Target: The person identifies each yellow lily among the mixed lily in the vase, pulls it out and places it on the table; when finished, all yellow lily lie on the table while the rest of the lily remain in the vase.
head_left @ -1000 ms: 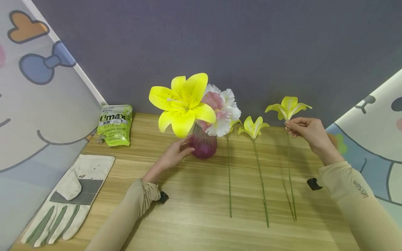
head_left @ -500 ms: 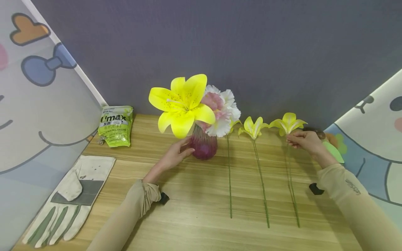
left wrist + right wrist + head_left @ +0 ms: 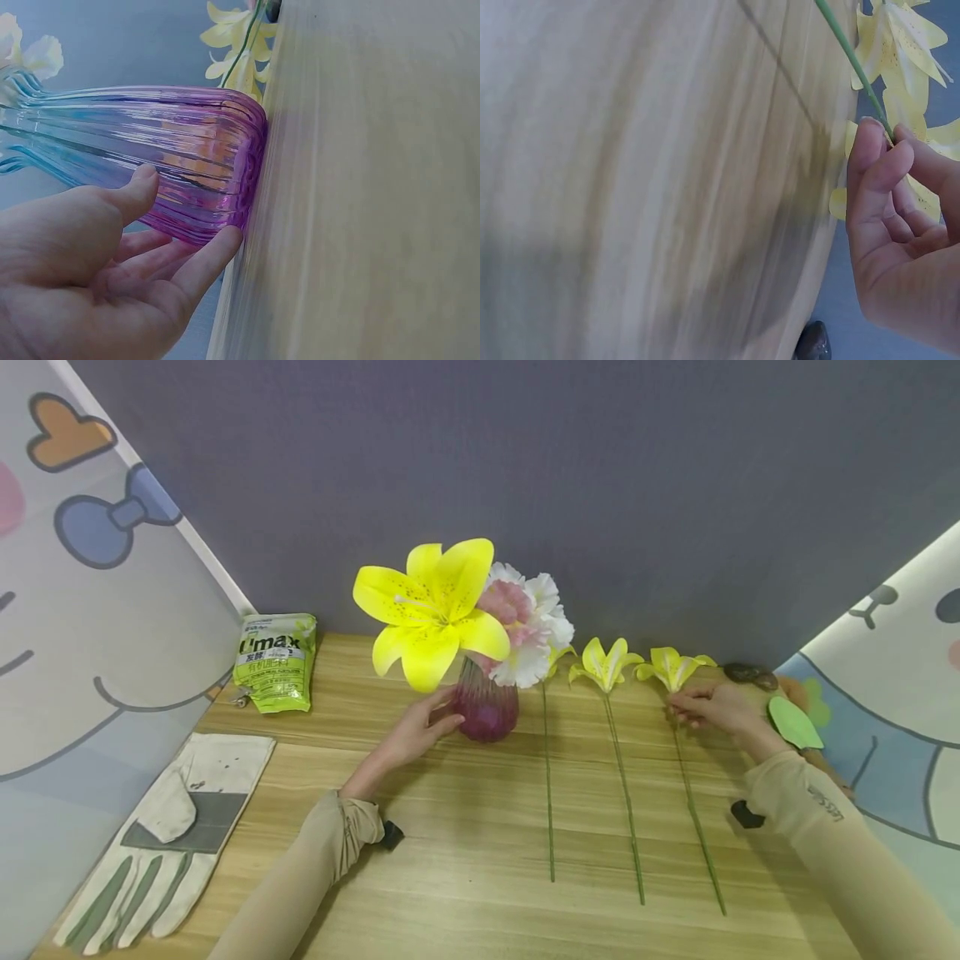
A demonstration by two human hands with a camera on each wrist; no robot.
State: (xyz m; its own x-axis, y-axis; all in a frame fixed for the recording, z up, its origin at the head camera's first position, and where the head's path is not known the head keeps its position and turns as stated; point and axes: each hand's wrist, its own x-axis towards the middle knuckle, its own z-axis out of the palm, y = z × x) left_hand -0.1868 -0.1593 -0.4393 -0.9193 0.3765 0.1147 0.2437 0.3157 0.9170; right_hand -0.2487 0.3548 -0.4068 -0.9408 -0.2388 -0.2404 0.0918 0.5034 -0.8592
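Observation:
A ribbed glass vase (image 3: 487, 714), purple at its base and blue toward its neck, stands on the table with a large yellow lily (image 3: 435, 618) and pink-and-white flowers (image 3: 528, 627) in it. My left hand (image 3: 415, 732) holds the vase low on its left side; the left wrist view shows the thumb and fingers (image 3: 214, 259) at its base. Far to the right, my right hand (image 3: 716, 710) pinches a yellow lily (image 3: 671, 668) by its green stem (image 3: 847, 56), just under the bloom. Left of it lies a similar lily (image 3: 605, 665), and another stem (image 3: 549, 785) lies nearer the vase.
A white-and-grey work glove (image 3: 176, 827) lies at the left, below a green fertilizer bag (image 3: 276, 662). Behind my right hand are dark stones (image 3: 750, 675) and a green leaf-shaped thing (image 3: 795, 722). A grey wall (image 3: 600, 485) closes off the back.
My right hand has lowered the lily toward the table, and its stem end has swung right and nearer. The dark stones and green leaf shape came into view. My left hand stays on the vase.

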